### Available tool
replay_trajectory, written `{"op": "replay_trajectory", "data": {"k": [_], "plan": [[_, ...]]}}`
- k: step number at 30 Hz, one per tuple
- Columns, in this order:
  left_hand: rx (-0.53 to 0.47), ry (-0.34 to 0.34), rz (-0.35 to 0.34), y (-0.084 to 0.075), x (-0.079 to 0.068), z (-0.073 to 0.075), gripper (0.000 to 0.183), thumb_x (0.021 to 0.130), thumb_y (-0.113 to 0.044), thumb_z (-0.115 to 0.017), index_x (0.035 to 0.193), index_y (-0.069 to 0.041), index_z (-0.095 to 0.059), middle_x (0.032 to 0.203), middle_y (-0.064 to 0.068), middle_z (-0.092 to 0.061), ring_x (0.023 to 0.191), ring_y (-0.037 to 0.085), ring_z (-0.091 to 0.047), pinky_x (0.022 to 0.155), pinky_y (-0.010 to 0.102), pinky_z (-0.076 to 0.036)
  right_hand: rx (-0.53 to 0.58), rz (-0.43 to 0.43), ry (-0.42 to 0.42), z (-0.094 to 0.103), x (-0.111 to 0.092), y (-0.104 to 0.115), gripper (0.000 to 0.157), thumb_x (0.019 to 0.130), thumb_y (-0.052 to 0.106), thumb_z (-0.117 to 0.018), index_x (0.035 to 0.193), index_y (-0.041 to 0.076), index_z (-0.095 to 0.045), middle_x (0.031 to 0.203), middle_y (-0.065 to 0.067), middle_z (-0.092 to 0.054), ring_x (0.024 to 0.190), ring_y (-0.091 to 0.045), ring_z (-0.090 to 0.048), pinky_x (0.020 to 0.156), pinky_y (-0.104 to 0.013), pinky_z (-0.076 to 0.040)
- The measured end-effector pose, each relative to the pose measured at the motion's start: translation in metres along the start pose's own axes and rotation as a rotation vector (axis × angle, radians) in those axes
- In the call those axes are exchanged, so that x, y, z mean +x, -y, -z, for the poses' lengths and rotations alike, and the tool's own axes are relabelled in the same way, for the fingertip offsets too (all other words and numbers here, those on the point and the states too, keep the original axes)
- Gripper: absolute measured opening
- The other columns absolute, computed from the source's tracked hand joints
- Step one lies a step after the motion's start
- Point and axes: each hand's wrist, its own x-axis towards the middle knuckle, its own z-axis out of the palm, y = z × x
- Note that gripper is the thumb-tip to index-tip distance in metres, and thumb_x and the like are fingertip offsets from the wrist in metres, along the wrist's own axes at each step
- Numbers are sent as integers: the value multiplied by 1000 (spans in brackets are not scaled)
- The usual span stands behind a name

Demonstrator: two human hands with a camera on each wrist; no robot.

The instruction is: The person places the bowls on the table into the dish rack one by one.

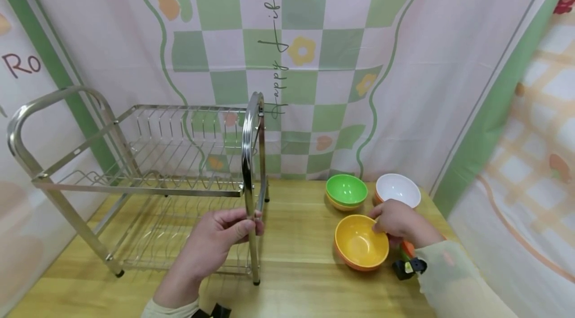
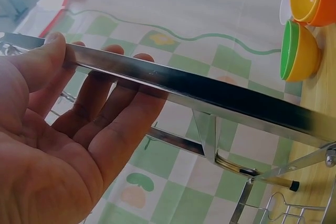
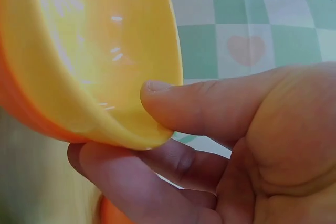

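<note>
The left hand grips the steel rack, a sound brace; the right hand pinches the yellow bowl toward the right edge of the bench. Best held level: the orange bowl beneath may be pinched too.

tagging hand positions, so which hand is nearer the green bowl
Right. The right hand is close by, to the right and front of the green bowl, pinching the front yellow bowl. The left hand is farther, to the green bowl's left, gripping the metal dish rack.
</note>
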Motion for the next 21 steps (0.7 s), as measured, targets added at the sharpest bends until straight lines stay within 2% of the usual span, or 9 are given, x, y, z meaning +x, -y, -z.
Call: {"op": "replay_trajectory", "data": {"k": [10, 14, 21], "plan": [[0, 10, -4, 1, 2, 1, 27, 98, -21, -64, 115, -1, -72, 103, 16, -72, 105, 27, -67, 92, 39, -54, 77, 13, -33, 9, -4, -2, 31, 87, -2, -68, 117, -6, -68, 92, -11, -66, 59, -22, -61, 52, -37, -57], [2, 11, -1, 1, 1, 1, 28, 98, -22, -64, 115, -1, -72, 102, 12, -73, 105, 27, -67, 92, 40, -53, 160, 4, -41, 10, -5, -6, 32, 87, -1, -68, 119, -6, -66, 92, -11, -65, 62, -23, -62, 55, -39, -58], [-3, 5, 7, 1, 1, 0, 27, 98, -20, -64, 115, 0, -71, 102, 12, -73, 105, 27, -67, 93, 40, -53, 343, -6, 3, 11, -9, -10, 40, 90, 0, -65, 128, -10, -57, 99, -15, -65, 75, -26, -65, 64, -43, -60]]}}
